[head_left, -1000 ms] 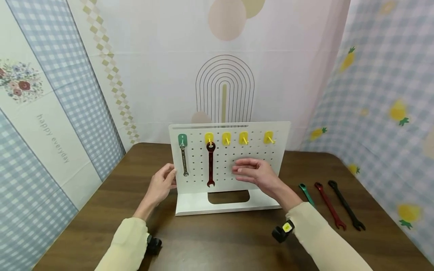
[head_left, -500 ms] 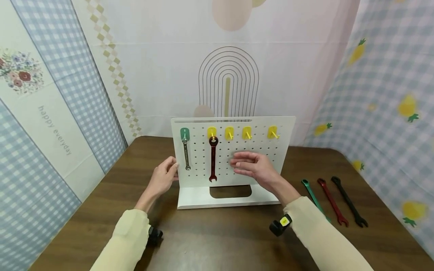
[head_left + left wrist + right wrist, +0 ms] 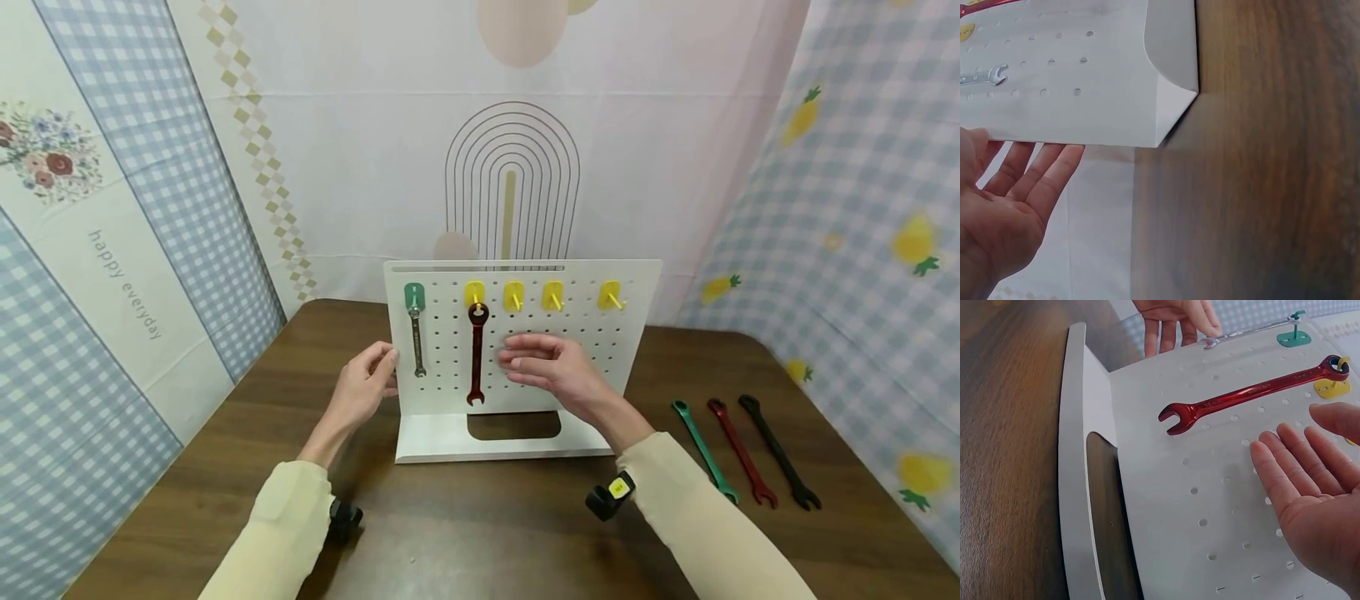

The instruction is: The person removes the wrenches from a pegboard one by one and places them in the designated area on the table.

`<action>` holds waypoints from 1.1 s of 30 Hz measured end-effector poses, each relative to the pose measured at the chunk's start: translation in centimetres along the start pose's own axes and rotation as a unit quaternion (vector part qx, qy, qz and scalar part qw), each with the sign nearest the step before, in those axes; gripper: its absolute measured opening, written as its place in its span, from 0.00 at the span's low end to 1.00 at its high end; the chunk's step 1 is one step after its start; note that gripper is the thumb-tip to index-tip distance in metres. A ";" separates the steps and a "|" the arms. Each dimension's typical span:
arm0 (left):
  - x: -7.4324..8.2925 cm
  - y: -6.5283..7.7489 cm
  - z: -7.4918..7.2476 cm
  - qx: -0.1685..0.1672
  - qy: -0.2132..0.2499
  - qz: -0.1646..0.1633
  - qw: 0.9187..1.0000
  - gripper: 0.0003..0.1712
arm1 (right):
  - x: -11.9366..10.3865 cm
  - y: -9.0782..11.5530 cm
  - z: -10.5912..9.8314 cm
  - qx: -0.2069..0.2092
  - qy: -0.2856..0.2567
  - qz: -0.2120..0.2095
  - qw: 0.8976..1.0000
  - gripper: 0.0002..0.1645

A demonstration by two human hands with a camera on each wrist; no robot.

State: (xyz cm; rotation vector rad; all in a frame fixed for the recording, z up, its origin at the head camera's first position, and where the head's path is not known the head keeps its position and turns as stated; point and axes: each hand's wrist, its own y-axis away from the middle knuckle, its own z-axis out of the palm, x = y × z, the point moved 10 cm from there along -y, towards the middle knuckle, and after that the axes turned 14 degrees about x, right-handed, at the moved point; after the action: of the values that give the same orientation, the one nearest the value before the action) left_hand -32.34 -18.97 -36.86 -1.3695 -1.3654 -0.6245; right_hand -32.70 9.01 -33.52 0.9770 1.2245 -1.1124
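A white pegboard (image 3: 450, 354) stands upright on the table. My left hand (image 3: 358, 390) grips its left edge, the thumb at the front and the fingers reaching behind. In the left wrist view, that hand's fingers (image 3: 1047, 181) lie at the edge. A dark red combination wrench (image 3: 477, 354) hangs by its ring end from a yellow hook (image 3: 475, 293). Just right of it, my right hand (image 3: 555, 371) is held in front of the board with fingers extended and nothing in it. A small silver wrench (image 3: 417, 342) hangs from the green hook (image 3: 414, 296) at the left.
Three yellow hooks, including the rightmost hook (image 3: 611, 295), carry nothing. On the table (image 3: 465, 533) at the right lie a green wrench (image 3: 705, 450), a red wrench (image 3: 742, 454) and a black wrench (image 3: 778, 450). Patterned cloths (image 3: 360, 167) hang around the table.
My right hand has drifted left, closer to the hanging red wrench. The left hand keeps its place on the board's edge. The head view has shifted slightly.
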 end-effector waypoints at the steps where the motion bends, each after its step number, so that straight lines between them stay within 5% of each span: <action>1: 0.0 0.0 0.0 0.002 -0.002 0.002 1.000 0.21 | 0.0 -0.1 0.1 -0.001 -0.001 0.000 1.000 0.27; 33: 0.5 -0.3 0.3 -0.003 -0.032 0.015 0.999 0.19 | 0.1 -1.6 3.2 -0.040 -0.007 0.007 0.999 0.28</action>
State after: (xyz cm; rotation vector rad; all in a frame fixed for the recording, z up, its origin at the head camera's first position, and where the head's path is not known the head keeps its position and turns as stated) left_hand -32.58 -18.54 -36.42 -1.4226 -1.3913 -0.5700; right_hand -33.57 5.54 -33.28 0.9158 1.2400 -1.0498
